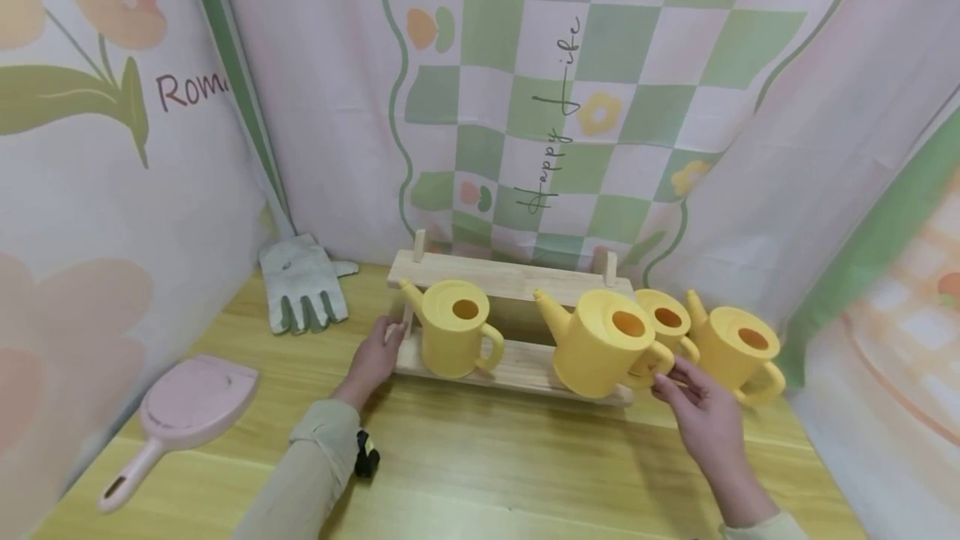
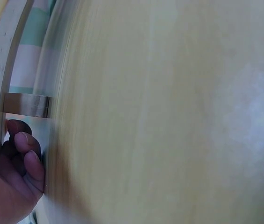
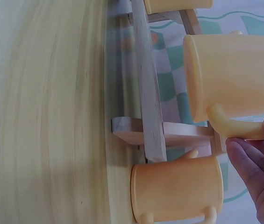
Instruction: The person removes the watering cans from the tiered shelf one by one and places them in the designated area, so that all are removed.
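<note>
Perhaps the left hand's grip, curled around the left end of the shelf, could slacken, letting the standing can wobble; the lifted can, above the shelf's right end, might tip because the right hand's grip only pinches its handle, knocking the cans beyond.

Pink dustpan on table, glove beyond.

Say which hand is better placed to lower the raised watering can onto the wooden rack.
The right hand, probably: it pinches the raised watering can by its handle, above the right end of the wooden rack. The left hand grips the rack's opposite end.
</note>
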`<state>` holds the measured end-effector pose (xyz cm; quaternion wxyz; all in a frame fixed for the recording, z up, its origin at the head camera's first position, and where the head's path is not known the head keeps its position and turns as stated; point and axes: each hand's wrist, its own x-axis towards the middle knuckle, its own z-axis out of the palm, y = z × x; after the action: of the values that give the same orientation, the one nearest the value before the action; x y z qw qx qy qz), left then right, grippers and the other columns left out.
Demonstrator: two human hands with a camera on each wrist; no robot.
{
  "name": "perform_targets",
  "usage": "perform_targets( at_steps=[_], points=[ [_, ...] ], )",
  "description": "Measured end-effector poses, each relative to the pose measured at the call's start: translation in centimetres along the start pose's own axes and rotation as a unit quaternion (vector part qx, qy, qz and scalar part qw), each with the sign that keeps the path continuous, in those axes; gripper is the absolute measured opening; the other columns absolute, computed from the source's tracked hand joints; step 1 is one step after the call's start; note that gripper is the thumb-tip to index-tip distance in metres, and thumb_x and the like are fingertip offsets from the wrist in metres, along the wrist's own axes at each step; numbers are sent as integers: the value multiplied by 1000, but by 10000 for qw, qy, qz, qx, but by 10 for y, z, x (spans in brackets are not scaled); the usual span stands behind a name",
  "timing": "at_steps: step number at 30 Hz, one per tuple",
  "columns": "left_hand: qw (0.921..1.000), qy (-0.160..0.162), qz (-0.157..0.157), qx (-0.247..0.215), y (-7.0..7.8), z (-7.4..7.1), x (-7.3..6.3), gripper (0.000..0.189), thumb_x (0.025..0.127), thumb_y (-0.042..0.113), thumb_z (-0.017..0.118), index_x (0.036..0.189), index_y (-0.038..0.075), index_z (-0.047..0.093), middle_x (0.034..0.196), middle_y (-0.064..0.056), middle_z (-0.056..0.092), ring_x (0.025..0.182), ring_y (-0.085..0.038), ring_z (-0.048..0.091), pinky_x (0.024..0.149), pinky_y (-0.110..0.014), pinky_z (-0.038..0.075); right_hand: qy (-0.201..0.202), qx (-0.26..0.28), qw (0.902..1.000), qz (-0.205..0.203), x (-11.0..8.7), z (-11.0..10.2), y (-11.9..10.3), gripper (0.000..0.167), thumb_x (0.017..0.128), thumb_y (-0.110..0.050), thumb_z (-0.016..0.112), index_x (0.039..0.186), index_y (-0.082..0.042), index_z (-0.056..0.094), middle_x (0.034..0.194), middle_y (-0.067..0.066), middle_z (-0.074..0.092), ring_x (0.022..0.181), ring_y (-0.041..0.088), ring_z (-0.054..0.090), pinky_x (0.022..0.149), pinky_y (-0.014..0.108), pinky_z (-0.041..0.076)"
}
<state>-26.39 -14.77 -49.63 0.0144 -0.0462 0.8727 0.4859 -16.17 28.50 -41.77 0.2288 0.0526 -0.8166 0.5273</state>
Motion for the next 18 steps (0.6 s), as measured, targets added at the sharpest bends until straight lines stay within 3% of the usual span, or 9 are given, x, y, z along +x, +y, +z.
perform_targets(
  at_steps=[18],
  points=[
    [9997,68,175,138,0,1,-1,49,105,44,35,138,8,42,142,-25,47,129,-46,44,106,-60,34,489,-331,9981,200,-9,-25,1,31,87,10,66,118,15,60,88,-20,67,71,0,69,66,19,56]
  ],
)
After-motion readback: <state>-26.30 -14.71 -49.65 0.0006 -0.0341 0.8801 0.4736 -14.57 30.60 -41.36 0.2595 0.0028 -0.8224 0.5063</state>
